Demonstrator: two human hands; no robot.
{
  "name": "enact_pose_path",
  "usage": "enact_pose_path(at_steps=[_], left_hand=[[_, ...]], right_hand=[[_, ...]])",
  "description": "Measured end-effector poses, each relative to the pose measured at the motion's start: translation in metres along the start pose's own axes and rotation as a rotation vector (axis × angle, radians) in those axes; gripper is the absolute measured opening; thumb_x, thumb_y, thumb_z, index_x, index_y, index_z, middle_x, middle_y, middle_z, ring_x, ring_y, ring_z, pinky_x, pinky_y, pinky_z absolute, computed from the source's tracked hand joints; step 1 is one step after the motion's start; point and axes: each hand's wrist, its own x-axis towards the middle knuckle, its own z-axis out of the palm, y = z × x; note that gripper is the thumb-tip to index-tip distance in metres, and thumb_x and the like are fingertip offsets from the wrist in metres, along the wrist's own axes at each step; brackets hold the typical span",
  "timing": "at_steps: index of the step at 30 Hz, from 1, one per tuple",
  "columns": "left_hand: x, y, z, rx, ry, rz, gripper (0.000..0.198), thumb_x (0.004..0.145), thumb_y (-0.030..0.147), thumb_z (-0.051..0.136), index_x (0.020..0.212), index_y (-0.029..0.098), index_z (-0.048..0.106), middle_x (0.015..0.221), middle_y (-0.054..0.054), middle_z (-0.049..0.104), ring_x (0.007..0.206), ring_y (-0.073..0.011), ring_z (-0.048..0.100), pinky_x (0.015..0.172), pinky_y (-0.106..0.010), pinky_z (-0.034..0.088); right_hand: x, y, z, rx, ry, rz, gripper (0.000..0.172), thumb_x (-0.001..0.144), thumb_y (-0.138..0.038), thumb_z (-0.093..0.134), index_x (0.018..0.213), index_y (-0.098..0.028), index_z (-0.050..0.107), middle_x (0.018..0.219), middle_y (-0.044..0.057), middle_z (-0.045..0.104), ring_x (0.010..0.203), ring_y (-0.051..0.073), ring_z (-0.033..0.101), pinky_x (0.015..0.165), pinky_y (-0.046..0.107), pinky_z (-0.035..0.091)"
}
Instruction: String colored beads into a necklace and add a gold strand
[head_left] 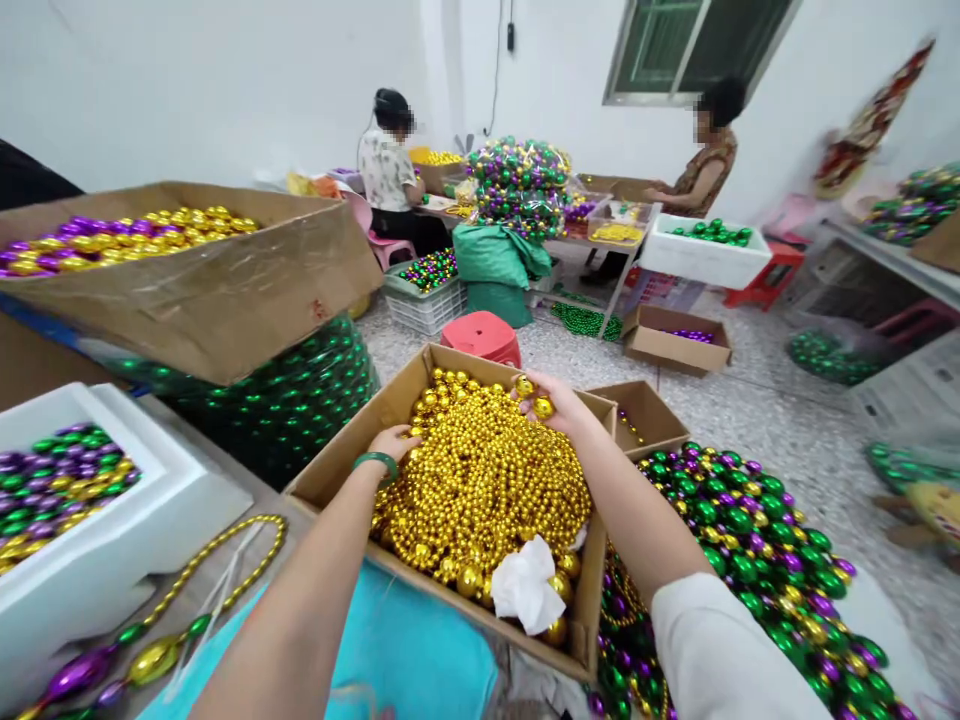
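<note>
A cardboard box [352, 425] in front of me is heaped with strands of gold beads [487, 460], small ones on top and larger balls along its edges. My right hand [561, 402] is closed on a couple of large gold balls [543, 407] at the far right of the heap. At the box's left side, my left hand [393, 443], with a green bangle [376, 462] on the wrist, has its fingers curled into the gold beads. Part of those fingers is hidden. A crumpled white tissue [528, 585] lies on the beads near the front corner.
Green, purple and gold beads [750, 540] are piled at right. A white foam box [112, 540] and a large bead-filled carton [225, 280] stand left. Beyond are a red stool [481, 338] and two people working at tables. Turquoise cloth [412, 650] lies below the box.
</note>
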Motion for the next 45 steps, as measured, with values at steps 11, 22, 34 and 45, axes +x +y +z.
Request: enact_pose_path(at_steps=[11, 22, 34, 45], left_hand=[[-0.057, 0.034, -0.033, -0.516, -0.191, 0.062, 0.055, 0.077, 0.042, 0.066, 0.125, 0.018, 0.055, 0.100, -0.011, 0.068, 0.059, -0.0124, 0.063, 0.044, -0.019, 0.043], [-0.224, -0.024, -0.088, -0.839, -0.184, 0.107, 0.049, 0.076, 0.040, 0.067, 0.115, 0.013, 0.056, 0.078, -0.006, 0.067, 0.050, -0.0125, 0.061, 0.037, -0.018, 0.042], [-0.447, -0.234, -0.096, -0.253, 0.992, -0.354, 0.029, 0.089, 0.034, 0.044, 0.100, 0.013, 0.060, 0.096, -0.011, 0.065, 0.087, -0.0192, 0.064, 0.075, -0.034, 0.053], [-0.460, -0.304, -0.092, 0.172, 0.988, -0.282, 0.031, 0.084, 0.021, 0.049, 0.113, 0.010, 0.052, 0.117, -0.018, 0.054, 0.110, -0.0280, 0.050, 0.097, -0.045, 0.041]], right_hand=[[0.007, 0.022, 0.086, -0.080, -0.114, 0.088, 0.023, 0.084, -0.041, 0.058, 0.093, -0.019, 0.057, 0.078, 0.003, 0.065, 0.051, 0.011, 0.059, 0.034, 0.017, 0.037], [-0.050, 0.103, 0.214, -0.575, -0.594, -0.112, 0.041, 0.067, -0.040, 0.074, 0.102, -0.022, 0.065, 0.093, 0.000, 0.066, 0.072, 0.012, 0.059, 0.055, 0.020, 0.047], [-0.162, 0.332, 0.420, -0.959, -0.765, -0.276, 0.036, 0.077, -0.044, 0.062, 0.102, -0.019, 0.066, 0.094, 0.004, 0.065, 0.088, 0.018, 0.061, 0.074, 0.029, 0.050], [-0.177, 0.416, 0.481, -1.360, -0.708, -0.485, 0.049, 0.079, -0.031, 0.061, 0.126, -0.019, 0.057, 0.117, 0.012, 0.058, 0.115, 0.026, 0.050, 0.099, 0.036, 0.038]])
